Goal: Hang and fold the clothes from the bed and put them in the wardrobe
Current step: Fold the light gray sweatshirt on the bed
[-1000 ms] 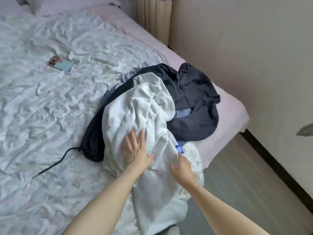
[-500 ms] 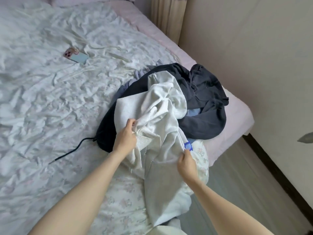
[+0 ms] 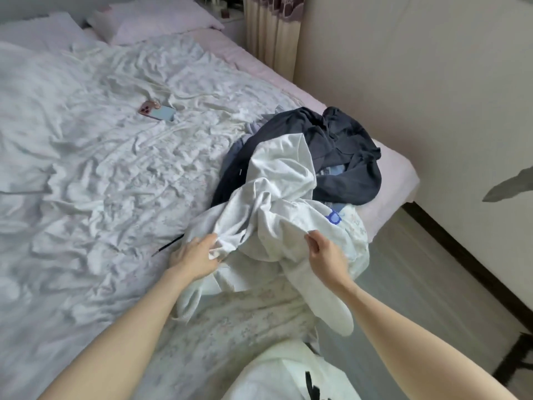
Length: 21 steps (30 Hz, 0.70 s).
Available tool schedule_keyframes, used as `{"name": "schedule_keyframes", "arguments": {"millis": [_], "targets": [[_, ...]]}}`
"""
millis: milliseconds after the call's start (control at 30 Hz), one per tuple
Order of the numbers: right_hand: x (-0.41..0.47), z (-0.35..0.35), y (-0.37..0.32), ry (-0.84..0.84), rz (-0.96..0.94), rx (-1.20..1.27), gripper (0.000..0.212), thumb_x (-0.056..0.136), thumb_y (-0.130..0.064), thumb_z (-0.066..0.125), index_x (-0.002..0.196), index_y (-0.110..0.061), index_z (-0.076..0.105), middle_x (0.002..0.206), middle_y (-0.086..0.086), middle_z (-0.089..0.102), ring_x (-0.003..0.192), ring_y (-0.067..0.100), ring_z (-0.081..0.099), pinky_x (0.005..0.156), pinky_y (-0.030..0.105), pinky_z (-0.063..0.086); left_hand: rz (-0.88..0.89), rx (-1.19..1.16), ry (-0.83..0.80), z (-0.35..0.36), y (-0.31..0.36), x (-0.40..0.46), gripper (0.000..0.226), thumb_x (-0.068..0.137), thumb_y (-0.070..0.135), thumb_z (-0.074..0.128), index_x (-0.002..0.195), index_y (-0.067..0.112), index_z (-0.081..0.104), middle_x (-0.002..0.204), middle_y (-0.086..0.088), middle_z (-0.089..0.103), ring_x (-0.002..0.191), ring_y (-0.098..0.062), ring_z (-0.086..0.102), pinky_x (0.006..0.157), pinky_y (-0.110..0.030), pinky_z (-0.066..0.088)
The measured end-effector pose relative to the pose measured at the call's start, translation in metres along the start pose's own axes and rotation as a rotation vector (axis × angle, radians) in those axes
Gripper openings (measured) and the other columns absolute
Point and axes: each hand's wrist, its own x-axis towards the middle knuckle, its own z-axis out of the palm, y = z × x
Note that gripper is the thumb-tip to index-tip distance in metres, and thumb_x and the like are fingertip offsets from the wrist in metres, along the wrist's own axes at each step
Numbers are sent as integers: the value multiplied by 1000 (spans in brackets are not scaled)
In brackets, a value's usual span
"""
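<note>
Your left hand [image 3: 193, 256] and right hand [image 3: 327, 254] each pinch the crumpled white cotton garment [image 3: 277, 203], which lies on the bed's wrinkled white quilt [image 3: 101, 168] overlapping a dark navy garment [image 3: 343, 157]; a pale blue phone [image 3: 158, 111] lies well apart.

A wide bed [image 3: 95, 174] fills the left and middle of the frame, covered by a crumpled white sheet with a faint floral print. Two pale pillows [image 3: 155, 23] lie at its head in the upper left. A pink undersheet [image 3: 395, 166] shows along the bed's right edge and at its corner. A phone [image 3: 158, 111] lies on the sheet at upper centre, and a black cable [image 3: 167, 246] runs out near the middle. Cream curtains [image 3: 272, 33] with a dark patterned top hang at the top centre. A plain beige wall [image 3: 418, 67] takes up the upper right, ending in a dark skirting board [image 3: 461, 249]. The floor [image 3: 418, 284] at lower right is pale grey. Soft daylight lies evenly over the room.
</note>
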Motion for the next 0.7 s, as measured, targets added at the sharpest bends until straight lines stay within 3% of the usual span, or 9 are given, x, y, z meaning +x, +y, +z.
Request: {"name": "schedule_keyframes", "arguments": {"millis": [100,167,267,300,367,467,567,700], "targets": [[-2,-12,-46,128,-296,113,22,97,-23,46,97,-11,64,74,3,65,69,26,59,62,36,44,74,-68,-145,-26,3,3,82,80,50,57,146,40,10,139,-5,29,131,-30,28,98,-41,34],[-3,-16,-57,63,-379,154,25,98,-25,44,103,-12,65,75,-4,64,71,20,60,64,33,44,67,-173,-153,-40,11,8,86,82,49,60,148,36,6,146,-5,19,136,-32,19,103,-44,29],[3,-14,-46,-323,-180,116,33,99,-31,38,114,-18,65,89,-7,64,86,11,59,73,24,41,25,-242,-31,-47,26,20,67,90,38,51,147,27,17,148,-10,22,134,-33,24,106,-44,31],[7,-11,-35,-373,-106,97,34,99,-30,38,115,-16,64,94,-3,66,92,14,60,78,26,42,32,-243,-1,-46,32,25,62,91,34,49,146,24,22,147,-11,24,133,-33,27,106,-44,31],[18,-5,-17,-337,-7,30,33,98,-24,39,121,-13,60,109,5,66,103,22,60,86,30,44,78,-223,35,-42,47,35,53,92,26,47,142,19,31,145,-13,30,132,-32,29,107,-43,31],[38,4,5,-292,127,7,37,95,-19,40,130,-13,50,117,10,63,108,23,58,87,28,41,131,-162,56,-33,72,51,49,91,24,49,138,20,36,142,-8,35,131,-29,31,106,-39,30],[67,13,25,-292,187,24,41,94,-16,41,135,-10,43,125,12,56,115,24,52,92,28,37,203,-8,89,-27,100,79,50,91,30,50,138,21,35,142,-2,32,130,-26,30,102,-37,30],[106,23,59,-315,219,-23,49,94,-19,46,141,-10,34,141,12,40,130,24,39,103,35,35,371,209,142,-25,141,129,56,91,31,47,142,22,27,148,-2,23,137,-24,17,107,-40,25]]}}
